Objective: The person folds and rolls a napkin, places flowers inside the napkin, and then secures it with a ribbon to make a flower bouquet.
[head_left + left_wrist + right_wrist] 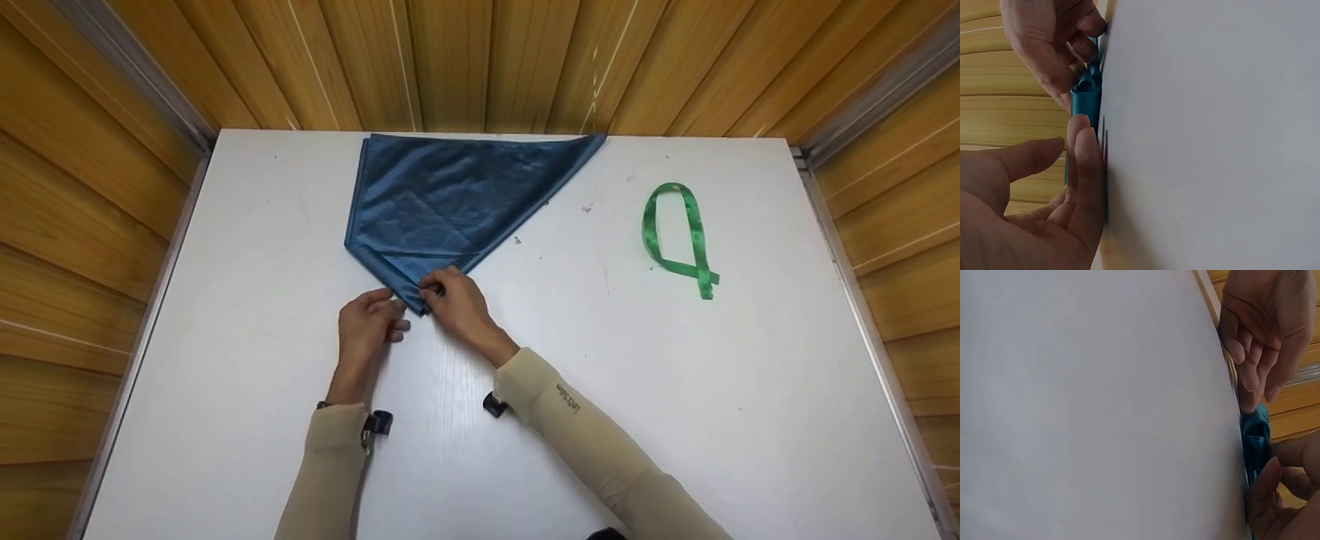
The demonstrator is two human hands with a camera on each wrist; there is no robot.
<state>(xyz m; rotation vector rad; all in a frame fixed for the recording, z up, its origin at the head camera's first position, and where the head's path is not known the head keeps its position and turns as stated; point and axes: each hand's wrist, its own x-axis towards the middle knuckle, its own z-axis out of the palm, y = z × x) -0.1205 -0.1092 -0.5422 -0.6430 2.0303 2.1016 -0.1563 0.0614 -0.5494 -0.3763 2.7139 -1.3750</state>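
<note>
A shiny blue cloth (pixel 442 195), folded into a shape with a slanted right side, lies against the far edge of the table. Its near-left edge is rolled into a narrow band that ends in a near corner. At that corner my right hand (pixel 459 304) pinches the cloth between thumb and fingers. My left hand (pixel 365 326) lies beside the rolled edge with its fingertips touching it. In the left wrist view the left thumb stands apart from the fairly straight fingers (pixel 1088 169). The rolled end of the cloth (pixel 1255 433) shows between both hands in the right wrist view.
A green ribbon (pixel 651 225), looped with crossed ends, lies on the right part of the white table (pixel 750 420). Wood-patterned walls (pixel 525 67) rise behind and beside the table. Small dark specks mark the tabletop right of the cloth.
</note>
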